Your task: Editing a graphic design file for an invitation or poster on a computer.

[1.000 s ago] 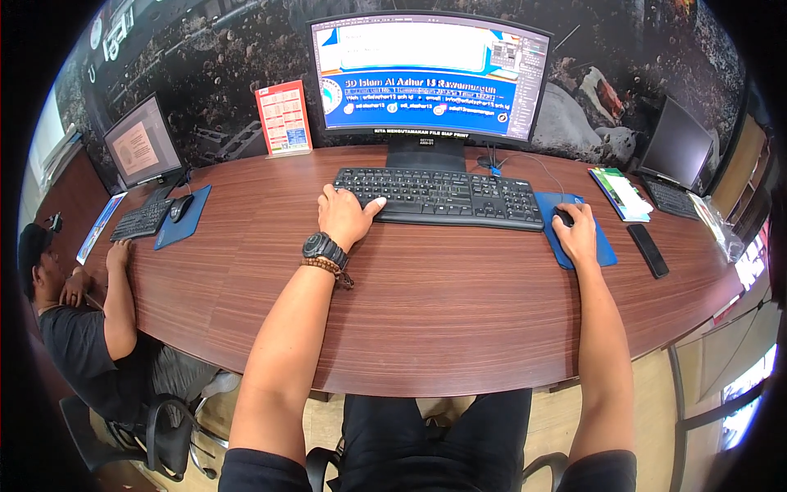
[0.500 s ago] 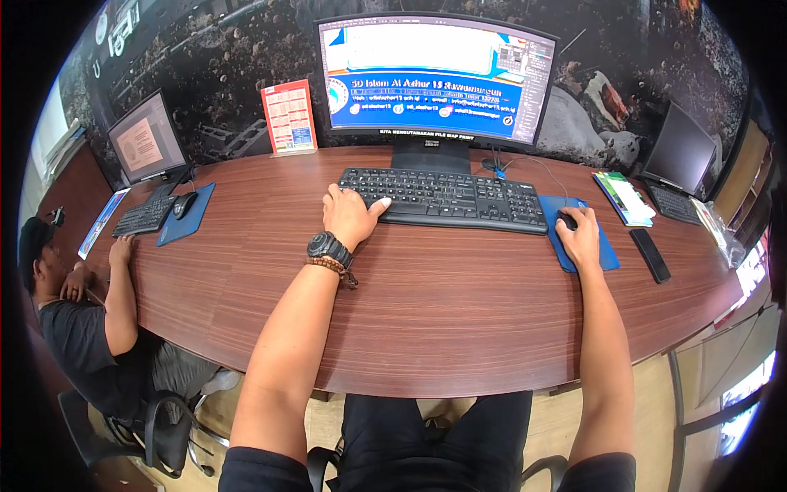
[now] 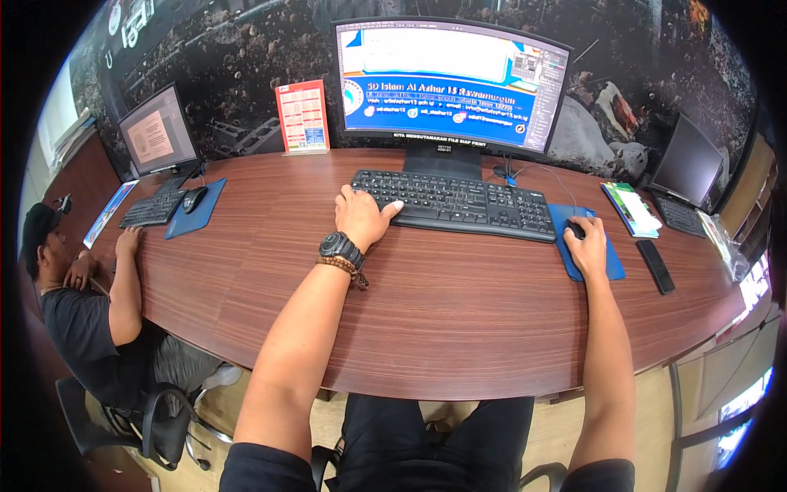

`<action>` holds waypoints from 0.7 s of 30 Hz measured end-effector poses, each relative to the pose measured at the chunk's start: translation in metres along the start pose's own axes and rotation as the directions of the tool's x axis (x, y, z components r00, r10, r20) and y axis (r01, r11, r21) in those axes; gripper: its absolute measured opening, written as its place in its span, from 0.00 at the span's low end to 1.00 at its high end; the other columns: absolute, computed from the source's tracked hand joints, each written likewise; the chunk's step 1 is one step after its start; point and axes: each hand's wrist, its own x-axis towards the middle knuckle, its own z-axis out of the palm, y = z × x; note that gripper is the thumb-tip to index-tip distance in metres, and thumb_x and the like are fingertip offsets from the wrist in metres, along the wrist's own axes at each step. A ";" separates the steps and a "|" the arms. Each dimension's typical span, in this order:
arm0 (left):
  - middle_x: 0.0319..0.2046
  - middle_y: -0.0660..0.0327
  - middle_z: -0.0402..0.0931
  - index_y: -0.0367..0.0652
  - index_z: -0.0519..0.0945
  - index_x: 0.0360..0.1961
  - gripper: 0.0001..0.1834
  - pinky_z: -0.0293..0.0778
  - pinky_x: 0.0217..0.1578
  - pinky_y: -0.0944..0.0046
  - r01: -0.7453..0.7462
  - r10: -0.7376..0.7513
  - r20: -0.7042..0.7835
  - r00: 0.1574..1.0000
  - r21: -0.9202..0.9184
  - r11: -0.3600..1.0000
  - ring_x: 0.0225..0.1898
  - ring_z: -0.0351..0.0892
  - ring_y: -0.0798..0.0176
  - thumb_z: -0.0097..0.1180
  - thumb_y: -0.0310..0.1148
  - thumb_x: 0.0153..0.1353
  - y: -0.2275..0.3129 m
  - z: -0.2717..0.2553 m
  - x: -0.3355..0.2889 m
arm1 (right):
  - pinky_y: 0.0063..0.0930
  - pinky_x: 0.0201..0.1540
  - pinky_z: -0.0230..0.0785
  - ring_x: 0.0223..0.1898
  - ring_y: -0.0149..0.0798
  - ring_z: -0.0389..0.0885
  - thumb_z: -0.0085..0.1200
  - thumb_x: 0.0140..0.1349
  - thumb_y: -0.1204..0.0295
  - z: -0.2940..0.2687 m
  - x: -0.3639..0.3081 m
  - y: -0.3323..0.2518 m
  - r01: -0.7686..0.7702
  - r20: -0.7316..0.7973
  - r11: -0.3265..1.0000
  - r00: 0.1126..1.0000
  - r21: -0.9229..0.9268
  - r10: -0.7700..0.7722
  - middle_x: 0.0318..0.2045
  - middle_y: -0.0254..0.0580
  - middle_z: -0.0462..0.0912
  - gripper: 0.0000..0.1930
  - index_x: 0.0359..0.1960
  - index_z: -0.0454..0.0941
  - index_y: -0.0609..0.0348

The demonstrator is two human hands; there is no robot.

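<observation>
Here, flat black keyboard [image 3: 459,202] under left hand [image 3: 361,217].

The right hand [image 3: 589,246] covers most of the mouse [image 3: 575,229]; the left hand's fingers [image 3: 351,197] hide some keyboard [image 3: 459,203] keys

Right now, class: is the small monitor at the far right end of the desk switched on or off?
Off, as far as can be seen: the small monitor has a dark, blank screen, while the big curved monitor in the middle glows with a bright picture.

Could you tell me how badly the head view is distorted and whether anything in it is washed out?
Head view: fisheye bends the desk edge into a curve, dark vignette rings the frame; the monitor glares white along its top; both hands look sharp.
</observation>
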 end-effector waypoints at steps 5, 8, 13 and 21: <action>0.56 0.38 0.67 0.19 0.78 0.47 0.45 0.70 0.57 0.47 -0.010 0.010 -0.004 1.000 0.002 1.000 0.56 0.70 0.39 0.61 0.64 0.57 0.000 0.001 0.001 | 0.42 0.55 0.72 0.49 0.54 0.78 0.61 0.54 0.66 -0.002 0.000 0.000 0.004 -0.001 1.000 1.000 -0.010 -0.004 0.47 0.53 0.77 0.16 0.43 0.85 0.59; 0.56 0.38 0.67 0.19 0.79 0.46 0.45 0.70 0.57 0.47 -0.012 0.012 -0.021 1.000 -0.005 1.000 0.56 0.70 0.39 0.61 0.64 0.57 -0.002 0.003 0.001 | 0.42 0.55 0.72 0.49 0.54 0.78 0.61 0.54 0.66 -0.001 0.000 -0.001 -0.008 0.006 1.000 1.000 0.003 0.008 0.47 0.53 0.77 0.16 0.43 0.85 0.59; 0.56 0.38 0.67 0.19 0.79 0.47 0.45 0.70 0.57 0.47 -0.007 0.007 -0.005 1.000 -0.006 1.000 0.56 0.69 0.39 0.61 0.64 0.57 0.000 0.001 0.000 | 0.42 0.56 0.71 0.50 0.55 0.78 0.61 0.54 0.66 -0.001 0.001 0.001 -0.001 0.001 1.000 1.000 -0.021 0.001 0.47 0.54 0.77 0.16 0.43 0.85 0.59; 0.57 0.39 0.66 0.20 0.78 0.47 0.45 0.70 0.58 0.48 0.008 -0.008 -0.001 1.000 -0.003 1.000 0.57 0.68 0.40 0.61 0.63 0.58 0.000 0.001 0.001 | 0.42 0.56 0.71 0.50 0.55 0.78 0.61 0.54 0.66 -0.001 0.000 0.000 0.004 -0.007 1.000 1.000 -0.015 -0.004 0.47 0.54 0.77 0.16 0.43 0.86 0.58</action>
